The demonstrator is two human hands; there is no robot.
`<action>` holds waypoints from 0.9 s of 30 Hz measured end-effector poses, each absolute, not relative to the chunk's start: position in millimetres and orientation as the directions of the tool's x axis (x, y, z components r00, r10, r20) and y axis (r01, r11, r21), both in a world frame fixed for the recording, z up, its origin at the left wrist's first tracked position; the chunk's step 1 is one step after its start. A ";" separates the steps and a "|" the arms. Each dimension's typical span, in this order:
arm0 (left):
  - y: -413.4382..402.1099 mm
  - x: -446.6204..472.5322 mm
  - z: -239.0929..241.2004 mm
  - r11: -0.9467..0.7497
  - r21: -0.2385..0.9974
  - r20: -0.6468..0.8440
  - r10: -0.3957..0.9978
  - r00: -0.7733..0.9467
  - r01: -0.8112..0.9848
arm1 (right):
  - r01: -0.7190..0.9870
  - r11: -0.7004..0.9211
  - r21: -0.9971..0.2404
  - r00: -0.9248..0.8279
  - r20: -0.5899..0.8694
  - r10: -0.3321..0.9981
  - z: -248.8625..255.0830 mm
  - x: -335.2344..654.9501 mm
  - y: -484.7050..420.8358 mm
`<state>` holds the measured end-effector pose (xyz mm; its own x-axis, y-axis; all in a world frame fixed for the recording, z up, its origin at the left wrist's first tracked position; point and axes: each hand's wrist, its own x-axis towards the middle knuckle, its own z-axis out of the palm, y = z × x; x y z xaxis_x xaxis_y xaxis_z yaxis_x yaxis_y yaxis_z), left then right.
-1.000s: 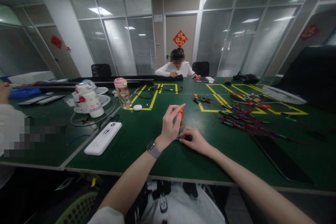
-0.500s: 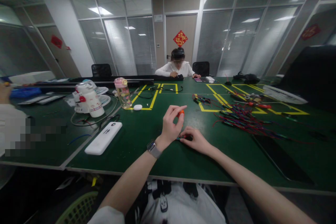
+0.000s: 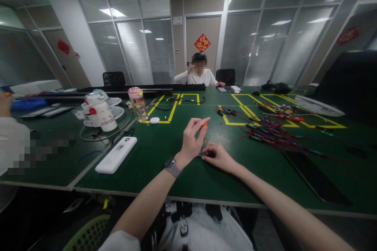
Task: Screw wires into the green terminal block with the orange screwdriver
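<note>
My left hand (image 3: 193, 141), a watch on its wrist, is closed around a slim orange-handled tool (image 3: 205, 125) that looks like a small screwdriver. Fingers cover most of it, and its thin lower end points down toward the table. Below it, a small green circuit board (image 3: 200, 155) lies at the fingertips of my right hand (image 3: 219, 157), which pinches it against the table. The exact contact between tool and board is too small to make out.
To the right lie a pile of circuit boards with red and dark wires (image 3: 271, 129) and a dark flat tablet-like slab (image 3: 318, 178). A white power bank (image 3: 116, 155), a white bottle (image 3: 106, 115) and a pink-lidded bottle (image 3: 137, 106) stand left. A person (image 3: 200, 74) sits opposite.
My hands stay almost in place, with a slight shift of the orange tool in the left. The person opposite has raised one hand from the table to the head.
</note>
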<state>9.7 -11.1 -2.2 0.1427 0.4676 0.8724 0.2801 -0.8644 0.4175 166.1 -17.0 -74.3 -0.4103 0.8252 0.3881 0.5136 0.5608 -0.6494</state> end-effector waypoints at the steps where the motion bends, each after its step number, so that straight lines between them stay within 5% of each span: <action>1: -11.7 9.4 -1.9 -0.867 0.424 0.864 0.474 0.169 0.263 | 0.511 0.566 -0.647 -0.413 0.393 0.822 -74.1 166.0 -17.3; 27: -11.4 10.4 -0.4 -0.869 0.378 0.890 0.436 0.133 0.318 | 0.498 0.591 -0.634 -0.411 0.428 0.805 -74.7 165.5 -18.1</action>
